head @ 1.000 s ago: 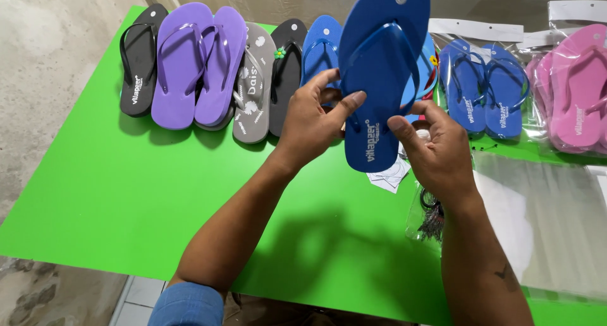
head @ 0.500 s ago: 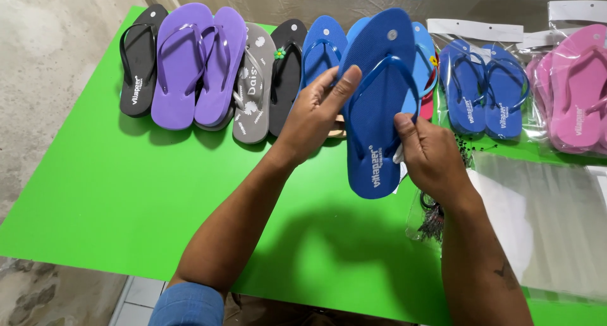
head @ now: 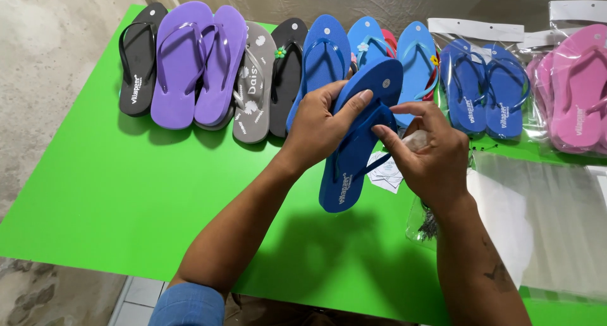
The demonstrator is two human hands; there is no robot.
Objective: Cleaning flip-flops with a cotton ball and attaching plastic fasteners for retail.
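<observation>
- A dark blue foam flip-flop sandal is held above a bright green table, near the middle of the view.
- Its long axis runs on a slant: the rounded toe end points up and to the right, toward the far edge of the table, and the heel end points down and to the left, toward the person.
- The sandal is tilted with its footbed and blue strap facing the camera.
- The left hand wraps the sandal's left edge, with the thumb laid across the footbed.
- The right hand is closed at the strap on the sandal's right side, fingers pinched together; a bit of clear wrapping shows against this hand.
- The exact spot where the right fingertips meet the strap is hard to make out.
- Behind the held sandal, a row of sandals lies along the far side of the table: a black sandal, a purple pair, a grey sandal, and light blue sandals.
- The held sandal covers part of this row.
- To the right, a dark blue pair in a clear bag and a pink pair in a clear bag lie on the table; the pink pair is cut off by the right edge.
- Clear plastic sheets lie at the right, their edges hard to tell apart.
</observation>
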